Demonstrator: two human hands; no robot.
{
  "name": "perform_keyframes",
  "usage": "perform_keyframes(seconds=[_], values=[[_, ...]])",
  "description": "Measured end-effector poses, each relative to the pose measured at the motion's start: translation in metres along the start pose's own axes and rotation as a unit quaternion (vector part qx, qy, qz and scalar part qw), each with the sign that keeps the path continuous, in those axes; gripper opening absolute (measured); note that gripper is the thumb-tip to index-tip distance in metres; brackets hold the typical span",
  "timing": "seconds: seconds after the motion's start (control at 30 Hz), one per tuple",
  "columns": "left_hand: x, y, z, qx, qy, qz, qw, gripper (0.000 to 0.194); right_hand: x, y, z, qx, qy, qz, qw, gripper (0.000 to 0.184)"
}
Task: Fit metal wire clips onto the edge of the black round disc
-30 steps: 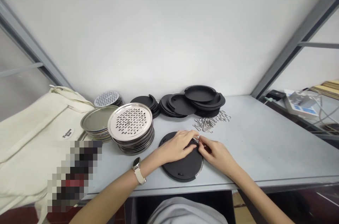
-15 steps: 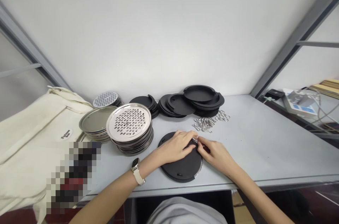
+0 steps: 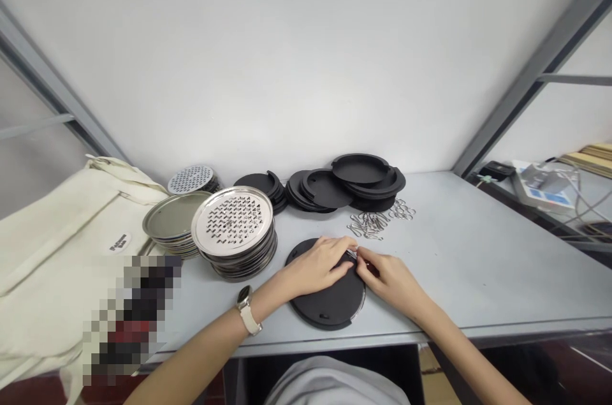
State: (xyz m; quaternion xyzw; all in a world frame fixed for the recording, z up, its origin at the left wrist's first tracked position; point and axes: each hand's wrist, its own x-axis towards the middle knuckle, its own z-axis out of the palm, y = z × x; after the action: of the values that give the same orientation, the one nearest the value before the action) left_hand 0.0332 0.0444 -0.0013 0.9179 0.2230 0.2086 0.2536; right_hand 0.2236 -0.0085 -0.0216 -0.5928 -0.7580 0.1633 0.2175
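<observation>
A black round disc [image 3: 329, 296] lies on the table in front of me, with small slots in its face and a thin silver edge showing along its lower right. My left hand [image 3: 318, 268] rests across it and holds it down, fingertips and thumb at its upper right rim. There a small silver metal clip [image 3: 352, 254] shows partly between the hands. My right hand [image 3: 382, 271] pinches at that clip, thumb and index finger closed; most of it is hidden by the fingers. Beyond the hands lie loose metal clips [image 3: 368, 225].
Round silver grater plates [image 3: 234, 221] are stacked to the left, beside a stack of plain metal discs [image 3: 176, 217] and perforated plates [image 3: 191, 180]. Black round parts [image 3: 361, 169] are piled along the wall. A cream bag [image 3: 71, 233] lies far left; boxes and cables [image 3: 545, 191] sit far right.
The view has shifted very slightly. Both hands stay at the same spot on the disc's rim, with hardly any visible motion.
</observation>
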Motion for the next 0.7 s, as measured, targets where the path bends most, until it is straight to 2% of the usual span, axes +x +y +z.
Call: perform_keyframes(seconds=[0.7], values=[[0.0006, -0.0018, 0.0006, -0.018, 0.0, -0.007, 1.0, 0.032, 0.0003, 0.0039, 0.0, -0.013, -0.007, -0.004, 1.0, 0.025]])
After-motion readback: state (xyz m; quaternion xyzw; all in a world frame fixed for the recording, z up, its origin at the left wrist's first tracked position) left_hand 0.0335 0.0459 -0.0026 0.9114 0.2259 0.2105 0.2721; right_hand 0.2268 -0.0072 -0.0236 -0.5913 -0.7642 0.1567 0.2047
